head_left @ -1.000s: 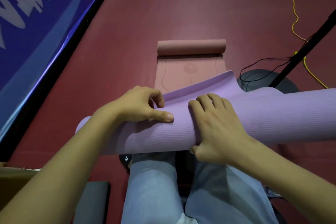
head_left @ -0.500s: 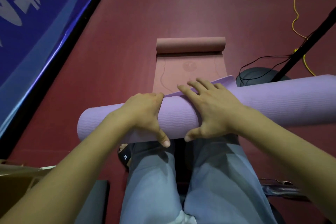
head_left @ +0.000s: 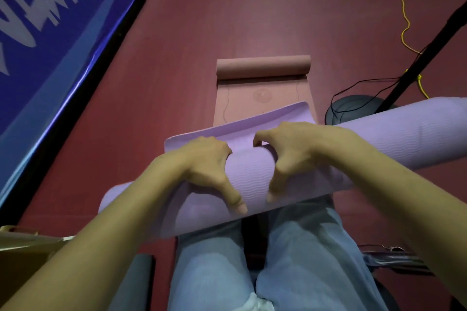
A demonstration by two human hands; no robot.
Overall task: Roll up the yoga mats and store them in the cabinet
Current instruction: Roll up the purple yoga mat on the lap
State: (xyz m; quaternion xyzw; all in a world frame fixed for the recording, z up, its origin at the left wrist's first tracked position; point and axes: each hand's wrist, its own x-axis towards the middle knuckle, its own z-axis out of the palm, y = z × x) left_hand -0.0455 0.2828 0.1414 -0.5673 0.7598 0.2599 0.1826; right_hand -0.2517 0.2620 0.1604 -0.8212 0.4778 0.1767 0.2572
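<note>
**Caller:** Under both sets of fingers, across the lap, lies the purple mat [head_left: 252,179], and its long axis runs left to right, climbing away past the right wrist.

**Analyst:** And the grip?

**Caller:** The left hand [head_left: 202,166] curls over the top of the roll, thumb pressing down its near face. The right hand [head_left: 290,151] mirrors it, fingers hooked over the crest and thumb down the front. Both are clamped on the mat, just beside each other, with a bare strip of roll between the thumbs.

**Analyst:** Where's the loose end?

**Caller:** Just beyond the fingertips, on the far side: the free flap [head_left: 242,124] stands up and peels away from the roll. That's the relation that matters. I'd judge the next move has to draw that flap towards the body, across the axis. Neither hand is nearer; they sit level.

**Analyst:** And the second mat?

**Caller:** Well beyond the fingers, on the red floor [head_left: 177,58]: the pink mat [head_left: 262,88], half rolled, its roll parallel to this one. Whether the fingertips pinch the flap's inner face I can't quite tell; the knuckles hide them.
</note>
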